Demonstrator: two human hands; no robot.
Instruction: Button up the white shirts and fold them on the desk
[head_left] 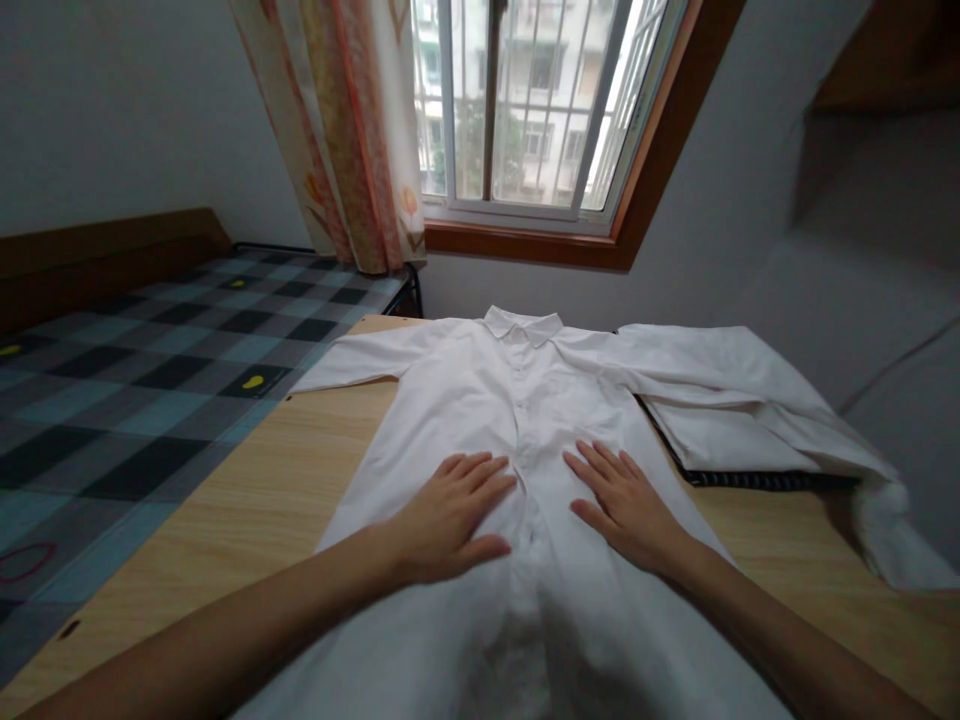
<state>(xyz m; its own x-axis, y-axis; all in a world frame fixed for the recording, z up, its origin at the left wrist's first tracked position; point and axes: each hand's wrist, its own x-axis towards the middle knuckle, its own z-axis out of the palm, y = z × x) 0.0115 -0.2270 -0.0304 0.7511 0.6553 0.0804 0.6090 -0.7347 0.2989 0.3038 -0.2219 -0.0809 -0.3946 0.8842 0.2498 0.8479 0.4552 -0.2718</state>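
A white button-up shirt (457, 400) lies front side up, its collar pointing toward the window. My left hand (457, 510) rests flat on the shirt's front, left of the button line, fingers spread. On the other side of the buttons, my right hand (626, 500) lies flat with its fingers apart. Neither hand grips the cloth. The left sleeve in view stretches out over the table, while the right one runs across other white cloth (735, 435) and hangs down at the far right. Small creases show along the button line between my hands.
The shirt lies on a light wooden table (300, 490). To the left is a bed with a checked cover (172, 370). A dark ridged item (772, 482) sits under the white cloth at right. Behind are a curtain (352, 140) and a barred window (525, 110).
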